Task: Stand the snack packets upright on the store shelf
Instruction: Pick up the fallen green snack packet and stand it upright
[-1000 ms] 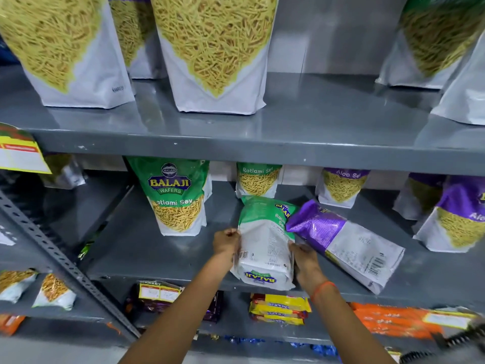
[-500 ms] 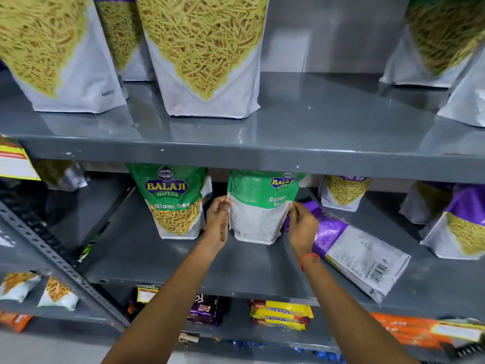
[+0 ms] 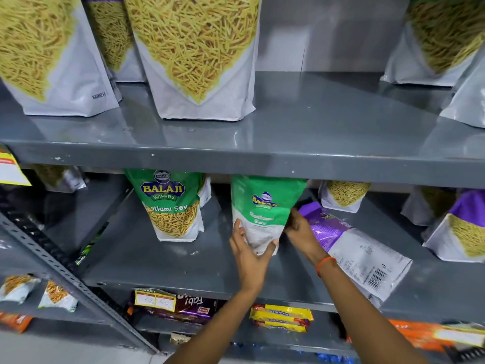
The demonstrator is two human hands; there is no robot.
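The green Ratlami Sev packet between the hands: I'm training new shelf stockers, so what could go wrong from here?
1. The green Ratlami Sev packet stands upright, its bottom narrowing; once the left hand and right hand let go, it may topple.
2. The purple packet lies flat right beside it, crowding the right hand; withdrawing could nudge either one.

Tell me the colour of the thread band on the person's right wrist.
Orange thread band, seen best in the head view.

On the middle shelf [image 3: 162, 261] I count two green Ratlami Sev packets [image 3: 170, 203] upright, one purple packet [image 3: 351, 248] lying flat, and three more at its right end. Above it I see five large sev bags [image 3: 199, 56]; below it, three yellow biscuit packs [image 3: 282, 317].
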